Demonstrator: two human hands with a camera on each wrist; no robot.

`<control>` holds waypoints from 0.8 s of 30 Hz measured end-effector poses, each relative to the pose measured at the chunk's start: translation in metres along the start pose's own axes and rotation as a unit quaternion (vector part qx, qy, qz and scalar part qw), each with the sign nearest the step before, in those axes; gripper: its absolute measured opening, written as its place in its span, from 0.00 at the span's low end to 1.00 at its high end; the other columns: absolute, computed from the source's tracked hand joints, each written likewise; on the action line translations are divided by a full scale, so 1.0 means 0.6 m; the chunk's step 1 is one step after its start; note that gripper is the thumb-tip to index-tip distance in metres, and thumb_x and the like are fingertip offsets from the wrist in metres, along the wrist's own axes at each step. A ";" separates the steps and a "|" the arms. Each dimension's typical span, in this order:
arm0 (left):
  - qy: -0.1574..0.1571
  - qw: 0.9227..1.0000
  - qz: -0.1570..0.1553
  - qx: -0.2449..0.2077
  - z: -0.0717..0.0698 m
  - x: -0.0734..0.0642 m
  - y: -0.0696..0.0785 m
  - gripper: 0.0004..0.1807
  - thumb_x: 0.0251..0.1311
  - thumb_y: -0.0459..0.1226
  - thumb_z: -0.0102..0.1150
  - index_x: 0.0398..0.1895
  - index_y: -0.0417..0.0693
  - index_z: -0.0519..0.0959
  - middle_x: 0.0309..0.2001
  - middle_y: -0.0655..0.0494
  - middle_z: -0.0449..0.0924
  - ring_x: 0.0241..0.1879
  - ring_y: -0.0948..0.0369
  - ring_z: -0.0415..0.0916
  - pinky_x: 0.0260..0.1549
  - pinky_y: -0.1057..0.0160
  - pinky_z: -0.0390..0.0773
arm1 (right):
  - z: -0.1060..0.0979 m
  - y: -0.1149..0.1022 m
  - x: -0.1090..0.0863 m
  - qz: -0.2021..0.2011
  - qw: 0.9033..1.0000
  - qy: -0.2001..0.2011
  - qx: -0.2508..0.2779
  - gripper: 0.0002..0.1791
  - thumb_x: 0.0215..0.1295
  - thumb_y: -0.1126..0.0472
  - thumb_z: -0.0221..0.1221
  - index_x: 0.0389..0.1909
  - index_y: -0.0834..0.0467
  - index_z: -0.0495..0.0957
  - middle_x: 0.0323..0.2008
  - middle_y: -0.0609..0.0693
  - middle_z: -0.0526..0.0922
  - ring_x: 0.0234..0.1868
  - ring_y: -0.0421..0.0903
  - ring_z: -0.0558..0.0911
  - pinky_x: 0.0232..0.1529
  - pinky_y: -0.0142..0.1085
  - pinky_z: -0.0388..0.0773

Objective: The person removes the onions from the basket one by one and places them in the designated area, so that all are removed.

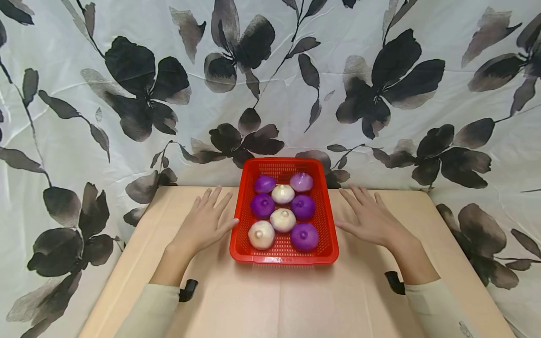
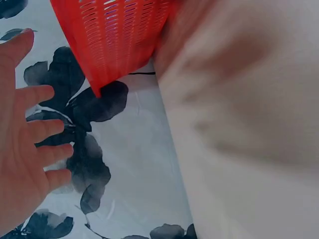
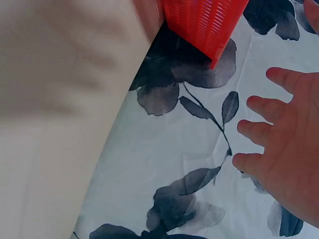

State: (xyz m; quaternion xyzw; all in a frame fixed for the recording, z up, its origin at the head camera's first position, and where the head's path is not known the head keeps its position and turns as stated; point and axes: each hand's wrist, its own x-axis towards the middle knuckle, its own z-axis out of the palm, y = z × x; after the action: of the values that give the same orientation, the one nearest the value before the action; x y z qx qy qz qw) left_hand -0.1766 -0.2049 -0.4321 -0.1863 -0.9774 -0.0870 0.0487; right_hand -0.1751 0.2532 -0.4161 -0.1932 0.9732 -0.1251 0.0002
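A red plastic basket [image 1: 284,257] with perforated sides stands on the table at its far edge. Inside lie several glossy purple onion-like bulbs [image 1: 304,236] and three white ones [image 1: 261,235], each round with a small nub. My left hand [image 1: 203,223] is beside the basket's left wall, fingers spread, its thumb tip overlapping the rim in the head view. On the other side, my right hand [image 1: 372,218] has its fingers spread too, the thumb tip close to the right rim. Both wrist views show straight, separated fingers with nothing in them.
The pale wooden-toned table [image 1: 270,305] narrows toward the back. Behind it and along both sides hangs a white cloth [image 1: 304,136] with dark floral print. Dark shadows of the hands fall on the tabletop in both wrist views.
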 end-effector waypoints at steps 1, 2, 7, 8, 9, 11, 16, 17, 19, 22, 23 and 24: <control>-0.001 1.000 0.004 -0.001 0.001 0.003 0.000 0.44 0.70 0.63 0.51 0.82 0.51 0.58 0.82 0.38 0.49 0.79 0.34 0.49 0.75 0.31 0.50 | 0.000 -0.001 0.002 -0.004 1.000 -0.003 0.000 0.50 0.68 0.31 0.57 0.82 0.54 0.55 0.82 0.63 0.50 0.81 0.70 0.48 0.74 0.74 0.40; -0.003 1.000 0.008 -0.001 0.002 0.006 0.000 0.44 0.70 0.63 0.51 0.82 0.51 0.58 0.82 0.38 0.49 0.79 0.35 0.49 0.76 0.32 0.51 | -0.001 -0.001 0.005 -0.008 1.000 -0.006 -0.001 0.50 0.68 0.31 0.57 0.82 0.55 0.56 0.82 0.64 0.50 0.81 0.71 0.49 0.74 0.74 0.40; 0.002 1.000 0.019 -0.004 0.010 0.018 -0.002 0.45 0.69 0.60 0.55 0.81 0.46 0.59 0.81 0.37 0.52 0.79 0.37 0.52 0.75 0.33 0.53 | -0.004 -0.010 0.021 -0.033 0.999 -0.013 -0.004 0.49 0.68 0.31 0.57 0.81 0.56 0.58 0.81 0.64 0.52 0.80 0.70 0.51 0.75 0.73 0.40; 0.005 1.000 0.020 -0.008 0.011 0.020 -0.002 0.45 0.69 0.59 0.56 0.81 0.46 0.59 0.81 0.36 0.53 0.79 0.37 0.53 0.75 0.33 0.54 | -0.005 -0.013 0.025 -0.039 0.999 -0.013 -0.006 0.49 0.68 0.32 0.57 0.81 0.56 0.58 0.81 0.64 0.53 0.80 0.70 0.52 0.75 0.73 0.41; 0.007 1.000 0.021 -0.012 0.011 0.022 -0.003 0.44 0.69 0.58 0.57 0.81 0.45 0.60 0.80 0.36 0.53 0.78 0.37 0.54 0.75 0.34 0.55 | -0.006 -0.015 0.029 -0.044 0.999 -0.015 -0.006 0.48 0.68 0.32 0.58 0.80 0.56 0.59 0.81 0.64 0.54 0.80 0.69 0.52 0.76 0.72 0.41; 0.011 0.999 0.024 -0.020 0.011 0.025 -0.003 0.44 0.68 0.57 0.59 0.80 0.45 0.60 0.80 0.35 0.55 0.78 0.37 0.56 0.75 0.35 0.57 | -0.007 -0.022 0.038 -0.054 0.998 -0.021 -0.008 0.48 0.68 0.34 0.58 0.80 0.56 0.59 0.81 0.63 0.55 0.80 0.69 0.52 0.76 0.72 0.41; 0.015 0.998 0.039 -0.042 0.015 0.031 -0.002 0.43 0.68 0.55 0.61 0.79 0.44 0.63 0.77 0.34 0.60 0.76 0.37 0.60 0.74 0.38 0.61 | -0.003 -0.032 0.056 -0.073 0.996 -0.044 -0.009 0.46 0.68 0.35 0.59 0.79 0.56 0.61 0.79 0.63 0.59 0.80 0.68 0.56 0.76 0.71 0.44; 0.014 0.998 0.040 -0.046 0.017 0.032 -0.002 0.42 0.68 0.55 0.61 0.79 0.44 0.63 0.77 0.34 0.60 0.76 0.38 0.60 0.75 0.39 0.61 | -0.001 -0.034 0.059 -0.078 0.996 -0.047 -0.010 0.46 0.67 0.34 0.59 0.79 0.56 0.62 0.78 0.63 0.61 0.79 0.67 0.57 0.76 0.71 0.45; 0.008 0.998 0.038 -0.051 0.021 0.032 -0.002 0.41 0.68 0.55 0.61 0.78 0.45 0.64 0.77 0.35 0.60 0.76 0.38 0.60 0.74 0.39 0.62 | 0.003 -0.037 0.065 -0.088 0.995 -0.053 -0.009 0.46 0.67 0.34 0.59 0.78 0.56 0.64 0.77 0.63 0.64 0.78 0.66 0.60 0.76 0.70 0.46; 0.004 0.998 0.036 -0.058 0.025 0.033 -0.002 0.39 0.68 0.55 0.61 0.77 0.47 0.67 0.77 0.35 0.61 0.75 0.38 0.61 0.73 0.38 0.63 | 0.005 -0.044 0.073 -0.107 0.993 -0.056 -0.004 0.45 0.65 0.34 0.61 0.75 0.57 0.68 0.74 0.62 0.69 0.77 0.64 0.65 0.76 0.70 0.48; 0.005 0.997 0.037 -0.061 0.027 0.033 -0.002 0.38 0.68 0.54 0.61 0.76 0.47 0.68 0.77 0.35 0.61 0.75 0.38 0.62 0.73 0.38 0.64 | 0.005 -0.047 0.075 -0.114 0.992 -0.056 -0.002 0.45 0.65 0.34 0.61 0.74 0.58 0.69 0.73 0.62 0.71 0.76 0.63 0.66 0.76 0.69 0.49; 0.007 0.997 0.037 -0.063 0.029 0.034 -0.002 0.37 0.68 0.54 0.61 0.76 0.48 0.69 0.77 0.36 0.62 0.75 0.38 0.62 0.73 0.38 0.64 | 0.006 -0.049 0.077 -0.119 0.991 -0.057 -0.003 0.44 0.65 0.34 0.62 0.74 0.58 0.70 0.72 0.62 0.72 0.75 0.63 0.67 0.76 0.68 0.51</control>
State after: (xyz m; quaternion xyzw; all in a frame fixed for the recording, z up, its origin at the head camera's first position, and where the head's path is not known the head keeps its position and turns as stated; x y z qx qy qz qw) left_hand -0.1967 -0.1956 -0.4465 -0.2248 -0.9620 -0.1476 0.0468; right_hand -0.2067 0.2086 -0.4101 -0.3146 0.9419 -0.1104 0.0406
